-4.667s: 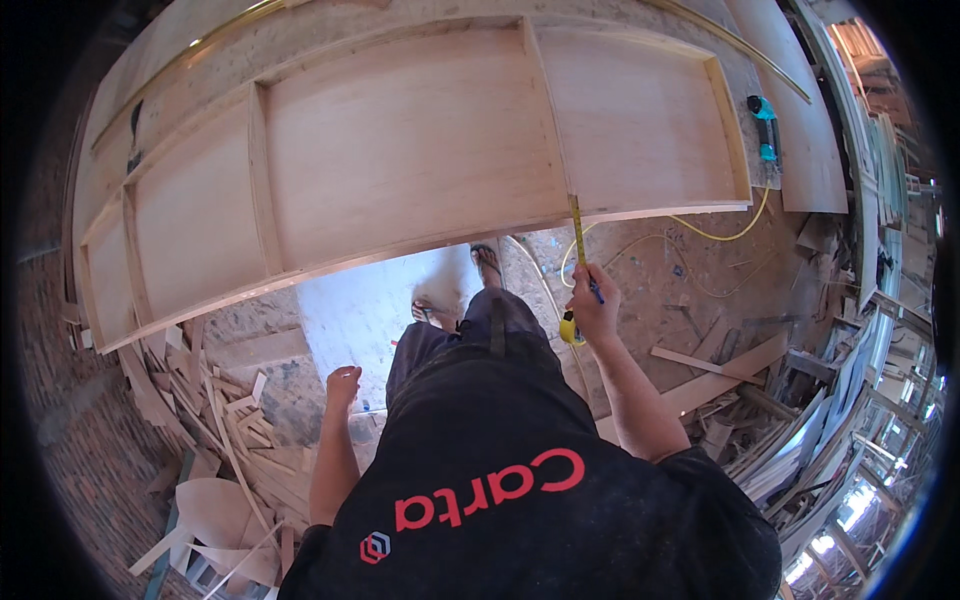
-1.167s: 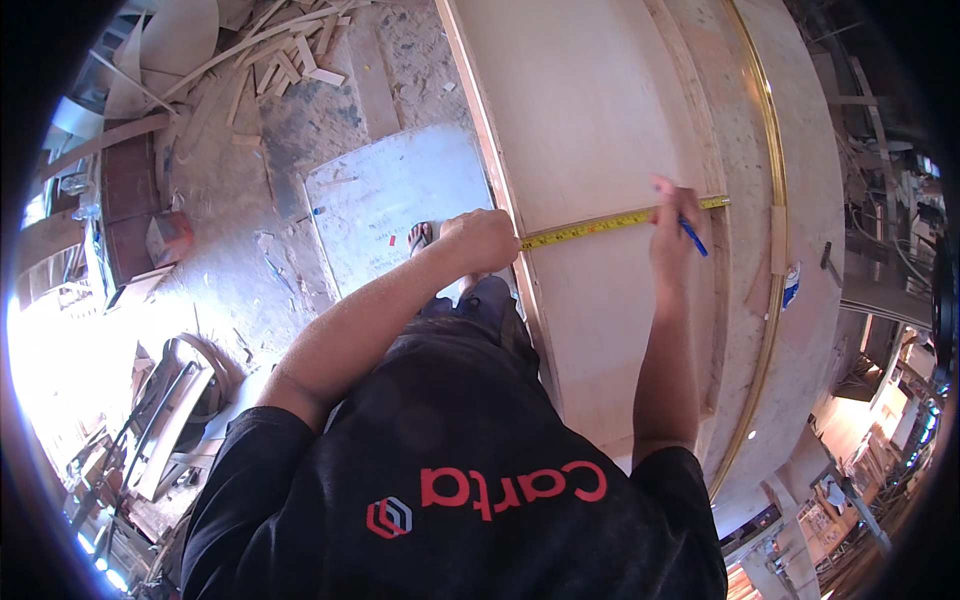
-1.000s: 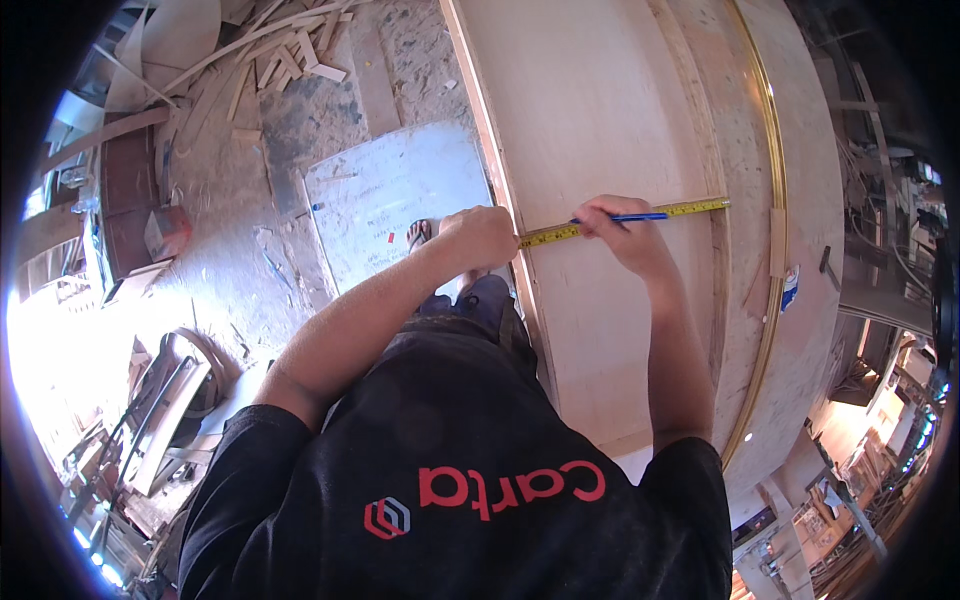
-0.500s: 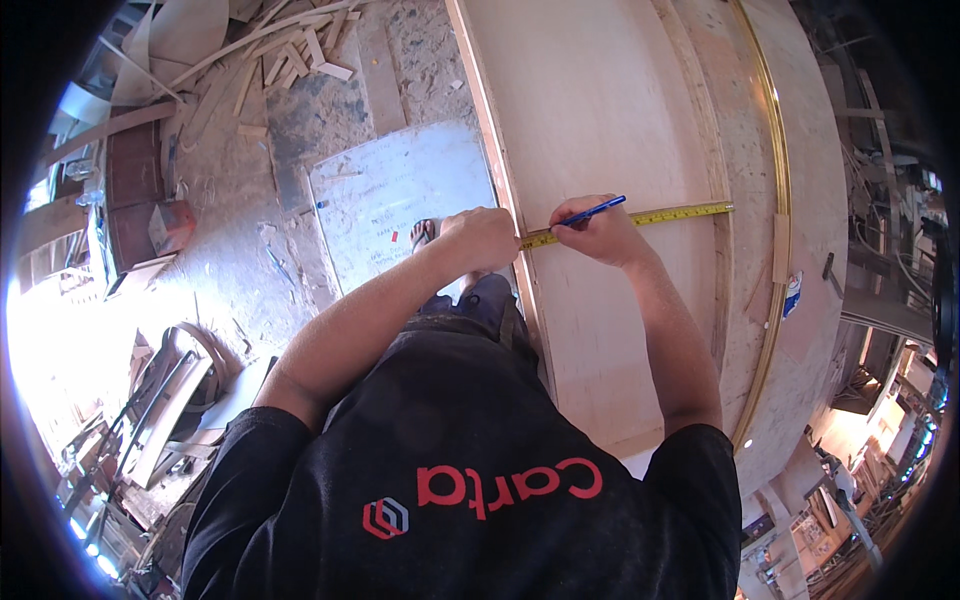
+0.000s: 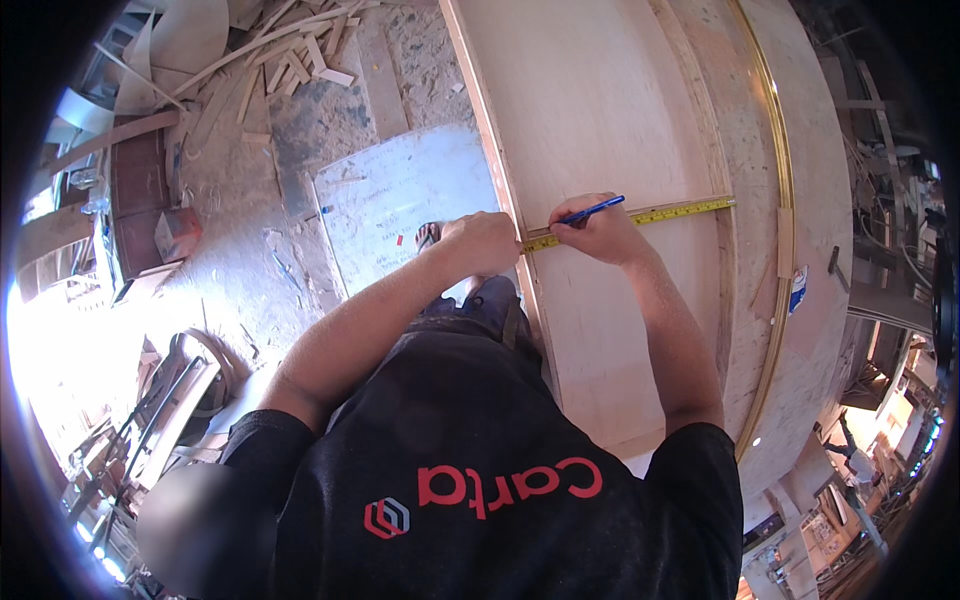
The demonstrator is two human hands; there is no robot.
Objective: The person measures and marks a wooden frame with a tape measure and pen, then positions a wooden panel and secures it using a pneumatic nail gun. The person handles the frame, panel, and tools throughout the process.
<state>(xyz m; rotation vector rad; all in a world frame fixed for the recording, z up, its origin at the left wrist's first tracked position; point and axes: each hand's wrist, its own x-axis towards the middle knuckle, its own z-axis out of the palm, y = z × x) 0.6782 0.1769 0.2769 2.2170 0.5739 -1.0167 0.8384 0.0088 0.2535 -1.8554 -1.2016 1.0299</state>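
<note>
A yellow tape measure (image 5: pixel 680 211) stretches across a shallow wooden frame (image 5: pixel 610 110) with a pale plywood panel. Its blade runs from the frame's near left rail to the rail on the right. My left hand (image 5: pixel 488 243) is closed at the left rail, round the tape's near end; any case is hidden in the fist. My right hand (image 5: pixel 597 232) pinches a blue pen (image 5: pixel 592 209), which slants up to the right. The fingers of that hand rest on or just over the tape near the left rail; the pen's tip is hidden.
A long gold-coloured strip (image 5: pixel 784 180) lies along the worktable (image 5: pixel 815 150) beyond the frame. Near it are a blue-and-white packet (image 5: pixel 798 289) and a small hammer-like tool (image 5: pixel 835 262). A white board (image 5: pixel 370 190) lies on the floor; wood offcuts (image 5: pixel 300 60) are heaped farther off.
Both hands keep their places on the tape and pen. The view has shifted slightly, and a blurred pale shape now shows at the lower left.
</note>
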